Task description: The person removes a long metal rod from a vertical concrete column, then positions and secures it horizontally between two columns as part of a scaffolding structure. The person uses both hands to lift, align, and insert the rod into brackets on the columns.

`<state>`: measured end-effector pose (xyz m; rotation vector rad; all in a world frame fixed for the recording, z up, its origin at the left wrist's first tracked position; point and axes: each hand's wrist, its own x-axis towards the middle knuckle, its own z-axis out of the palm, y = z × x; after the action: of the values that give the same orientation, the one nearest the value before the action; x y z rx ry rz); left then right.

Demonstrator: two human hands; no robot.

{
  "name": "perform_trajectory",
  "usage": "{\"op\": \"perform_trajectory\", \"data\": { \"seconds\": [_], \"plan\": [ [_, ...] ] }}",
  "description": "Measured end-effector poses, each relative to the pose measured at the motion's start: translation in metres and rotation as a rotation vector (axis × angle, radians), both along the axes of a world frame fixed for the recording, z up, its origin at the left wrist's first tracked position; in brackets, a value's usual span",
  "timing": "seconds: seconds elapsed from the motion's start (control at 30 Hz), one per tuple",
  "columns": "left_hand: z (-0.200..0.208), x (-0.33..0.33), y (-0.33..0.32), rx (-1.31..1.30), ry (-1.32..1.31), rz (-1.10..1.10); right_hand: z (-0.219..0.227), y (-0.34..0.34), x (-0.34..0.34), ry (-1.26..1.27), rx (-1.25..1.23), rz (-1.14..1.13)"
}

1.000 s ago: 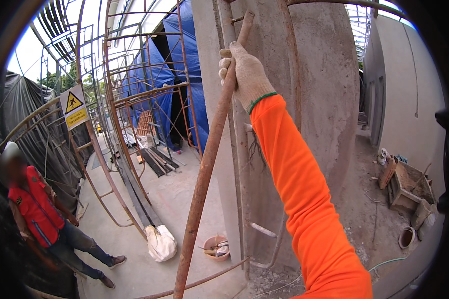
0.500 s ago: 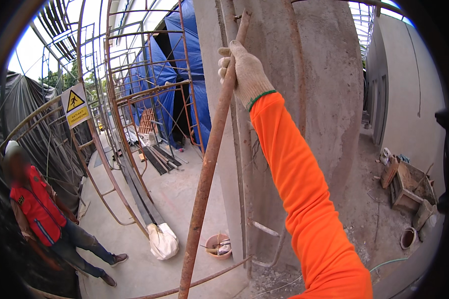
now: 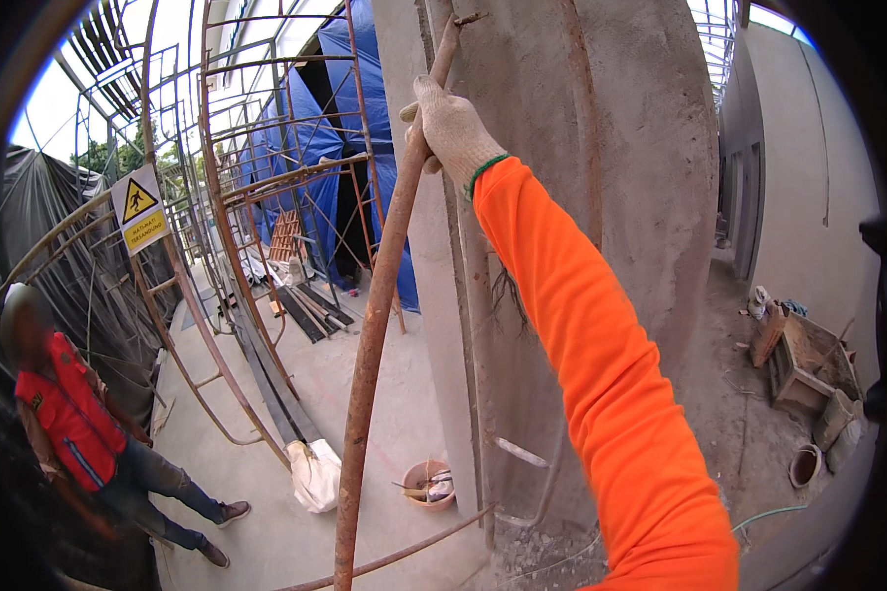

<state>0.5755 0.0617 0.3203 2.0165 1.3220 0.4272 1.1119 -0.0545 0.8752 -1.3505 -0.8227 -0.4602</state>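
Note:
My right hand [image 3: 456,129], in a cream knitted glove with a green cuff, grips a long rusty metal pipe [image 3: 373,340] near its upper end. The fingers wrap round the pipe, partly hidden behind it. The pipe leans, its top tilted right beside a grey concrete column [image 3: 650,148] and its lower end running out of the picture's bottom edge. An orange sleeve [image 3: 591,364] covers my right arm. A thinner upright scaffold tube [image 3: 480,325] stands behind the pipe against the column. My left hand is out of sight.
Rusty scaffold frames [image 3: 217,148] stand to the left, one bearing a yellow warning sign [image 3: 140,209]. A person in a red vest [image 3: 74,414] stands at far left. Below are a pink tub [image 3: 428,485] of tools and a white sack [image 3: 315,477]. A wooden box [image 3: 808,369] lies right.
My right hand and the rusty pipe have shifted a little to the left. The grip stays closed round the pipe.

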Motion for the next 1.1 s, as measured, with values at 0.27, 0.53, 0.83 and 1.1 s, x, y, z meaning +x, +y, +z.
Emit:
{"op": "perform_trajectory", "data": {
  "seconds": [0.27, 0.53, 0.83, 1.1],
  "plan": [
    [0.005, 0.001, 0.018, 0.111, 0.046, -0.012, 0.095, -0.041, 0.089, -0.448, -0.049, -0.696],
    [0.025, 0.013, 0.019, 0.089, 0.039, -0.065, 0.119, -0.045, 0.103, -0.521, -0.208, -1.012],
    [-0.004, 0.002, 0.048, 0.21, 0.093, -0.051, -0.142, 0.021, -0.043, -0.102, 0.443, 0.131],
    [0.015, -0.025, 0.082, 0.264, -0.055, -0.009, -0.507, 0.078, -0.271, 0.182, -0.903, 0.794]
  ]
}}
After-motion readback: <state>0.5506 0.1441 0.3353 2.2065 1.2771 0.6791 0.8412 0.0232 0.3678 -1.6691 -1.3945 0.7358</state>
